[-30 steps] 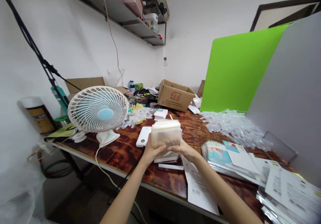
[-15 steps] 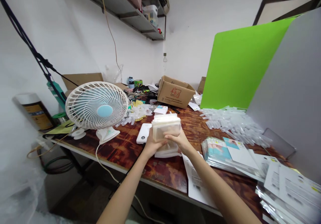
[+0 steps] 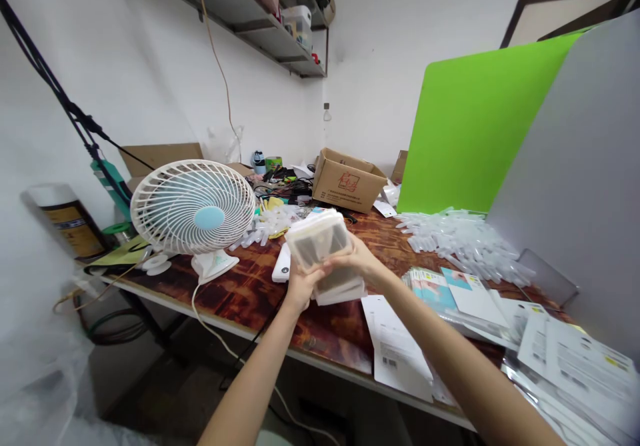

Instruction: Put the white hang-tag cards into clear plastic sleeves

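Note:
A thick stack of translucent whitish plastic sleeves [image 3: 319, 238] is held tilted to the left above the table's front part. My left hand [image 3: 303, 287] grips its lower left side, fingers mostly hidden behind it. My right hand [image 3: 356, 259] is wrapped round the right side, its thumb lying across the front near the left thumb. The lower part of the stack hangs out below the right hand. Just left of the stack lies a white device [image 3: 281, 264] with a round dark button, partly covered by the stack and hand.
A white fan [image 3: 194, 209] stands left on the brown table [image 3: 330, 339]. Clear plastic tubes [image 3: 463, 239] lie in a heap before a green divider [image 3: 465, 126]. Packaged cards [image 3: 430, 289] and printed white cards [image 3: 395, 346] lie on the right; a cardboard box [image 3: 347, 181] sits behind.
The stack of sleeves has tipped from upright to a leftward slant, its top moving left. My right hand has risen slightly and come closer to the left hand.

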A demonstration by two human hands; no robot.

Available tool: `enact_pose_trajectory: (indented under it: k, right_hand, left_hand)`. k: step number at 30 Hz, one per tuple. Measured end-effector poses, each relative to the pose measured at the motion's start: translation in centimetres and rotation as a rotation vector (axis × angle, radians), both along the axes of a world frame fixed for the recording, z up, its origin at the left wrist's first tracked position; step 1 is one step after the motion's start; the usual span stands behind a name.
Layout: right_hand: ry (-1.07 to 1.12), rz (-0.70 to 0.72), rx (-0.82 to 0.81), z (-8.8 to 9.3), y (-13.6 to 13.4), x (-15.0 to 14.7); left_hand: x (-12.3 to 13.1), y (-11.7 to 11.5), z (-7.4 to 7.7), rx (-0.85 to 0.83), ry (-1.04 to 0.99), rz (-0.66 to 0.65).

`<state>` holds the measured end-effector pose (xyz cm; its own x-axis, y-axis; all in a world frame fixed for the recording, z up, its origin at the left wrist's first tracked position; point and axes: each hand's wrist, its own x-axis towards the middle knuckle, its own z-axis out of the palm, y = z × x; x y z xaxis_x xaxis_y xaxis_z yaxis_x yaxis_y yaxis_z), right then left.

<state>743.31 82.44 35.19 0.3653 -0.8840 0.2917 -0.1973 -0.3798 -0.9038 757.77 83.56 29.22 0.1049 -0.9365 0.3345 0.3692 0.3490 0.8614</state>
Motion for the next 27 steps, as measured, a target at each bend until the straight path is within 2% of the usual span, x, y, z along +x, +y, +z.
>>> enact_pose_trajectory:
  k: [5,7,9,12,13,16,18,21,27]
  right_hand:
    - [0.364,0.06,-0.099,6.8,-0.4,0.3]
    - [0.556,0.043,-0.11,8.3,-0.6,0.5]
    - [0.737,-0.004,-0.129,8.8,-0.7,0.5]
    - [0.961,-0.045,-0.148,8.0,-0.4,0.5]
    - [1.018,-0.036,-0.149,7.5,-0.2,0.6]
    - [1.141,0.048,-0.147,5.3,0.8,1.4]
    - [1.191,0.103,-0.16,4.1,1.4,2.0]
    - [1.252,0.133,-0.194,3.2,1.9,2.6]
    - [1.311,0.123,-0.309,2.9,1.8,2.7]
  left_hand:
    - [-3.1,1.7,1.2,0.034,0.086,0.014]
    - [-3.0,3.0,0.9,0.083,0.024,-0.019]
    - [-1.4,4.9,0.1,0.155,-0.096,-0.068]
    - [2.6,7.6,-1.3,0.253,-0.284,-0.089]
    - [3.9,8.1,-1.7,0.264,-0.314,-0.045]
    - [6.1,7.3,-2.0,0.22,-0.319,0.105]
    - [6.1,5.6,-1.8,0.182,-0.304,0.062]
    - [5.5,3.5,-1.8,0.145,-0.274,-0.075]
    - [5.0,3.5,-2.5,0.052,-0.239,-0.115]
